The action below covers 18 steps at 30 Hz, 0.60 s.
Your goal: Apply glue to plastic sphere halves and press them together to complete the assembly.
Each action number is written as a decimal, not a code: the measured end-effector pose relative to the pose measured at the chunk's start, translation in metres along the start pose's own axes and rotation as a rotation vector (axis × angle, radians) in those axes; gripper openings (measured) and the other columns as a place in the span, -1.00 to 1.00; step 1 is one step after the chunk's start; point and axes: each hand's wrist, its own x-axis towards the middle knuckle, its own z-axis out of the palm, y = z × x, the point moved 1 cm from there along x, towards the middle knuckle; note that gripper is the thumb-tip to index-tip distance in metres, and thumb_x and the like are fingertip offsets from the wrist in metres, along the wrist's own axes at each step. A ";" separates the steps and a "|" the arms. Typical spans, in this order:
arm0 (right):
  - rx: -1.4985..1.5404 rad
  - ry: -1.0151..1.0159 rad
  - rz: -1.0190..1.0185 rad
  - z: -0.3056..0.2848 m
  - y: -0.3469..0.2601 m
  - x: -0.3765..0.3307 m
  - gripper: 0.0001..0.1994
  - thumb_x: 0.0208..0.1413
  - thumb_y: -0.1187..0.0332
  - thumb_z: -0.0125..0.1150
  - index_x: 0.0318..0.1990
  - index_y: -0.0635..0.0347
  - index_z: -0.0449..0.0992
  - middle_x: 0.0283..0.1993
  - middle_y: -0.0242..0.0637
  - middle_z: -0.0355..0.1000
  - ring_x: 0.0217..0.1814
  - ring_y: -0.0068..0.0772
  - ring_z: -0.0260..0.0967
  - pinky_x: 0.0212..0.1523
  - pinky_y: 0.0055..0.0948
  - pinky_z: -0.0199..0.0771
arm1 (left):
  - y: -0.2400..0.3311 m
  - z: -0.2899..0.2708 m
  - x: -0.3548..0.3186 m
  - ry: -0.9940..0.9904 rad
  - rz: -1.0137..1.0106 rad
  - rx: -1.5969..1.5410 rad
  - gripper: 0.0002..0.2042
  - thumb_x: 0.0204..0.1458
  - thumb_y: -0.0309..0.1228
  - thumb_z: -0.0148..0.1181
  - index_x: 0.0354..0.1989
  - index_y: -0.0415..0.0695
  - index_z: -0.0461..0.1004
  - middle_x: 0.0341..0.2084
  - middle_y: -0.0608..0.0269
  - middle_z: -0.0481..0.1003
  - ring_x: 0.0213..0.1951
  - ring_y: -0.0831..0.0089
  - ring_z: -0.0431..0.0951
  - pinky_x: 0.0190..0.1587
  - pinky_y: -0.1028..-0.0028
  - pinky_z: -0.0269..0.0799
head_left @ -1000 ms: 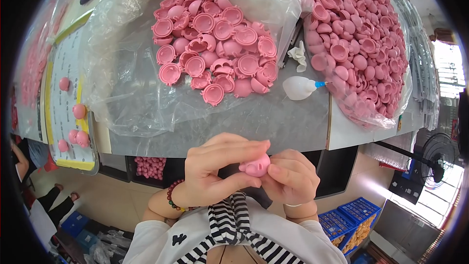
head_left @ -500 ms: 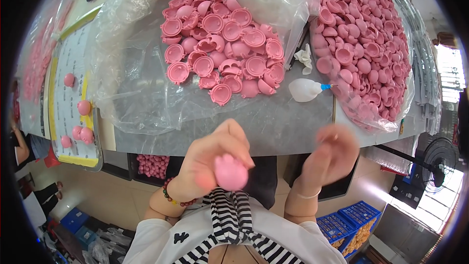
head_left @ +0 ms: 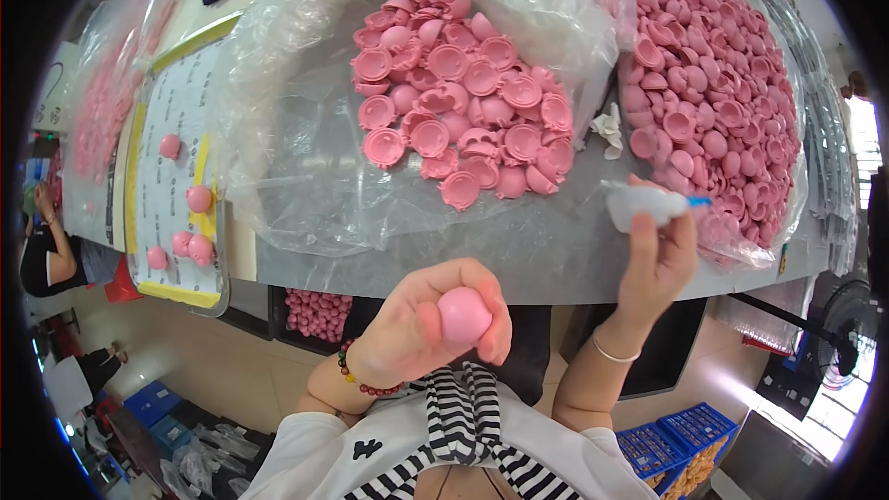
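A smooth pink plastic ball point(head_left: 465, 316) sits in my left hand point(head_left: 417, 315), the fingers curled round it in front of my chest, near the table's edge. Over the table on the right, my right hand point(head_left: 659, 255) grips a white squeeze bottle point(head_left: 641, 205) with a blue needle tip point(head_left: 698, 203) that points right. Beyond my left hand lies a heap of pink half-shells point(head_left: 463, 102) on clear plastic sheeting point(head_left: 306, 157). Past the bottle, a large clear bag point(head_left: 741, 255) bulges with many more pink half-shells point(head_left: 713, 111).
On the left a tray point(head_left: 176, 293) with yellow-taped edges carries several pink balls point(head_left: 199, 198). A crumpled white tissue point(head_left: 607, 130) lies between heap and bag. Below the table stands a bin of pink pieces point(head_left: 317, 313). Blue crates point(head_left: 690, 431) and a fan point(head_left: 838, 333) stand at right.
My right hand has taken hold of the squeeze bottle, which was lying on the table, and raised it. In my left hand the pink ball has turned. The whole view has shifted slightly.
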 end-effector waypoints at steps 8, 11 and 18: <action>0.070 -0.026 -0.029 -0.040 -0.013 -0.026 -0.63 -0.03 0.31 0.10 -0.19 0.48 0.29 -0.26 0.00 0.37 -0.22 -0.25 0.38 -0.18 -0.41 0.37 | 0.115 0.006 -0.057 1.128 0.930 1.819 -0.81 -0.05 -0.48 0.06 -0.28 -0.33 0.38 -0.38 0.16 0.44 -0.27 0.40 0.41 -0.14 0.45 0.26; 0.037 -0.057 0.010 -0.037 -0.016 -0.027 -0.62 -0.05 0.29 0.11 -0.18 0.48 0.30 -0.29 -0.02 0.39 -0.24 -0.29 0.38 -0.21 -0.46 0.36 | 0.146 -0.002 -0.062 1.515 0.625 2.124 -0.84 -0.10 -0.57 0.08 -0.30 -0.28 0.41 -0.34 0.14 0.46 -0.25 0.37 0.42 -0.13 0.44 0.26; 0.049 -0.078 0.041 -0.012 -0.027 -0.035 -0.47 -0.02 0.05 0.08 -0.15 0.46 0.32 -0.42 -0.13 0.41 -0.37 -0.46 0.35 -0.35 -0.61 0.28 | 0.079 0.009 0.020 0.589 0.683 2.292 -0.81 -0.22 -0.53 0.19 -0.34 -0.14 0.47 -0.37 0.20 0.49 -0.32 0.26 0.43 -0.18 0.40 0.29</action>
